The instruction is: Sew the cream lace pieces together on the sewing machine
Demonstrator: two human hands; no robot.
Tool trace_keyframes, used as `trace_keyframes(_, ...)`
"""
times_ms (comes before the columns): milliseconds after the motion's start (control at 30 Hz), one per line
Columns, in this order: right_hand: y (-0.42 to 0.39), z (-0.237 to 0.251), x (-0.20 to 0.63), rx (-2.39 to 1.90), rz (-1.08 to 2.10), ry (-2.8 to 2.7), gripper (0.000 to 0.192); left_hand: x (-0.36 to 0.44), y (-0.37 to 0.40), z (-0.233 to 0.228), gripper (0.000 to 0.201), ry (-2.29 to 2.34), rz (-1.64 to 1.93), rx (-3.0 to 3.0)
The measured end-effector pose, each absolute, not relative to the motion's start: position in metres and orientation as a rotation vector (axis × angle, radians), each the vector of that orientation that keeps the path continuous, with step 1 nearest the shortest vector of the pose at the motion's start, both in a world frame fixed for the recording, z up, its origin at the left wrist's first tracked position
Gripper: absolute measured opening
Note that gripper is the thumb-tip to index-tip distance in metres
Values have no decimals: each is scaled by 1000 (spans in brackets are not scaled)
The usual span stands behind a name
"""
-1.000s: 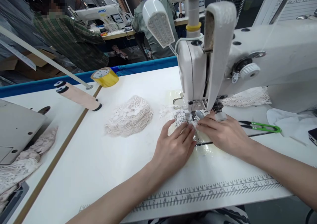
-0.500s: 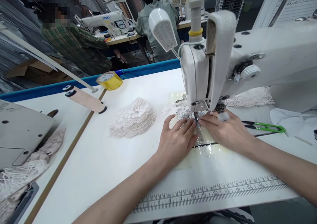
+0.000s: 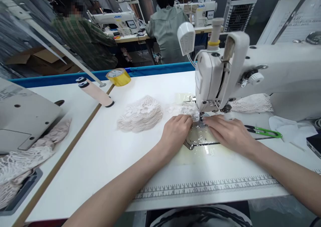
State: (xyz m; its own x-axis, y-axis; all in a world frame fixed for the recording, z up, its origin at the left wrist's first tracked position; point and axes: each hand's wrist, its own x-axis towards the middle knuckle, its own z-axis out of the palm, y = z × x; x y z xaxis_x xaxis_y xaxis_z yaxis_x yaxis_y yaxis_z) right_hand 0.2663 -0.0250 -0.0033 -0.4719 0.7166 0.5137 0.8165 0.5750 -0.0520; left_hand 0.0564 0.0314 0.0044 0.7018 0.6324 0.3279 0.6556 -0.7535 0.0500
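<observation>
A white sewing machine stands over the work, its presser foot lowered beside my fingertips. A piece of white lace runs from the left to the presser foot. My left hand has its fingers curled together on the near edge of this lace, just left of the needle. From the other side my right hand reaches in, fingers together and pressed down on the work right of the foot; what lies beneath them is mostly hidden. Below the hands shows the shiny needle plate.
Left of the lace lies a stack of lace pieces. Green-handled thread snips lie at right. A yellow tape roll and pink thread cones are farther back. A printed ruler follows the front edge. Two people sit beyond.
My left hand has drawn its spread fingers in and slid slightly left and back from the needle. My right hand stays beside the foot. The camera view has shifted.
</observation>
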Motion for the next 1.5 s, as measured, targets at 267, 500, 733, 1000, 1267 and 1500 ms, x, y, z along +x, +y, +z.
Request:
trace_keyframes(267, -34, 41, 227, -1180, 1188, -1994, 32, 14, 23, 83, 24, -1266, -350, -3599)
trace_keyframes(500, -14, 59, 193, -1165, 1524, -1689, 26, -43, 35, 78, 26, -1634, -487, -3803)
trace_keyframes(733, 3, 64, 160, -1085, 1688, -1607, 26, -111, 35, 56, 29, -2195, -1029, -3554)
trace_keyframes(1000, 73, 49, 118, -1128, 1278, -1494, 18, -114, 110, 58, 41, -2221, -1368, -2863)
trace_keyframes(1267, 125, 3, 106, -1338, 1049, -1529, 16, -113, 149, 18, 29, -2145, -1012, -2573)
trace_keyframes(1500, 123, -4, 114, -1438, 917, -1591, 14, -106, 133, 21, 33, -2002, -799, -2383)
